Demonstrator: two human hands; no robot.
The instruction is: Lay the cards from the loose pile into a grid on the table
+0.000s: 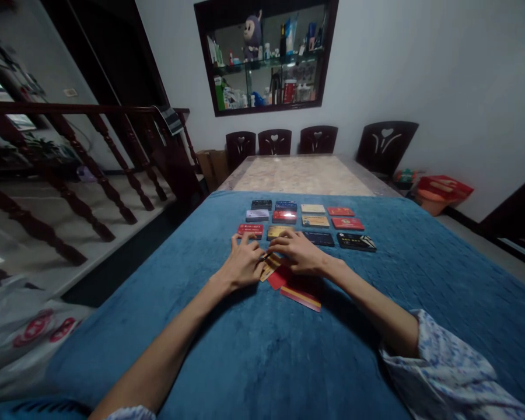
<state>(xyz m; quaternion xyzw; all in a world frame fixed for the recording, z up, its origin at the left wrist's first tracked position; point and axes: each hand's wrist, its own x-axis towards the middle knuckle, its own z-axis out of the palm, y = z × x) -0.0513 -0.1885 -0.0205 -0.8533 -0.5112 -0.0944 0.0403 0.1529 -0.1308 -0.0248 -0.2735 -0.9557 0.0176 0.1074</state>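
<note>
Several plastic cards [308, 223] lie in neat rows on a blue cloth [289, 350] that covers the near part of the table. My left hand [244, 262] and my right hand [298, 252] meet just below the rows. A small fan of loose cards [289, 286], yellow, red and striped, lies under them. The left fingers curl around the edge of a yellow card [269, 268]. My right hand rests palm down with fingers bent over the loose cards, its fingertips near a gold card in the bottom row.
Bare marble table top [301, 174] stretches beyond the cloth, with dark wooden chairs [317, 140] at its far end. A stair railing [91, 157] runs along the left. A glass-fronted wall cabinet [266, 55] hangs behind. White plastic bags [21, 332] lie at lower left.
</note>
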